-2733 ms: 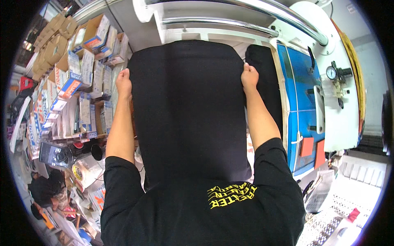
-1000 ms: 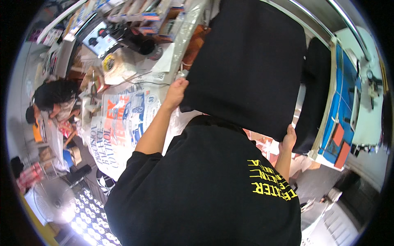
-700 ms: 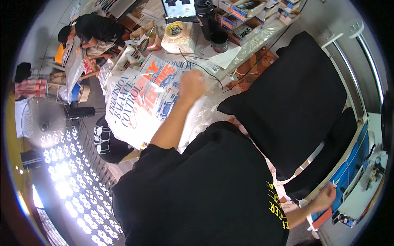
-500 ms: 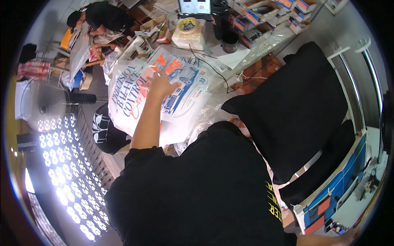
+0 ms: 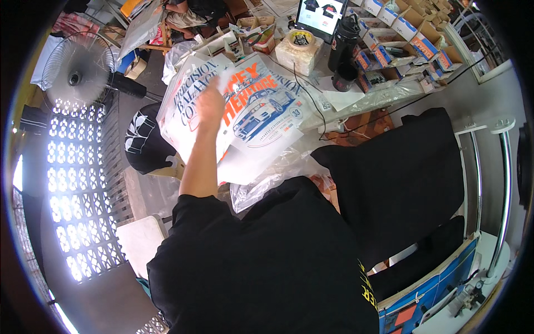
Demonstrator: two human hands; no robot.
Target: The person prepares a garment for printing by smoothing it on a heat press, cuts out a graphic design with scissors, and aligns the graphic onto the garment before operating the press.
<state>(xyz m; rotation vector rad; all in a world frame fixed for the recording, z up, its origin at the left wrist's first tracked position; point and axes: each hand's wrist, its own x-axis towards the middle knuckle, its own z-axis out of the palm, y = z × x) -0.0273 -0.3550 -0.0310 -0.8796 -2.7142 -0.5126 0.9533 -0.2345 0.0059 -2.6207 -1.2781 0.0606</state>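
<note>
My left hand (image 5: 210,106) is over the worktable, at the right-hand part of a white printed sheet (image 5: 183,119) with dark blue lettering. Its fingers are smeared by motion, so I cannot tell whether they grip the sheet. Just right of the hand, partly overlapped, lies another printed sheet (image 5: 267,119) with orange lettering and a blue car. Clear plastic wrap (image 5: 258,181) is crumpled at the table's near edge. My right hand is out of view.
A wax-like block with a tape roll (image 5: 300,47), a tablet screen (image 5: 320,16), a black bottle (image 5: 345,42) and a cup (image 5: 345,77) stand behind. Open boxes (image 5: 406,33) fill the back right. Black fabric (image 5: 395,183) drapes on my right; a fan (image 5: 78,75) and black cap (image 5: 146,139) are left.
My view has shifted, bringing more of the boxes and fan into sight. My left hand has moved left off the car sheet's orange lettering. My right hand has left the lower right edge.
</note>
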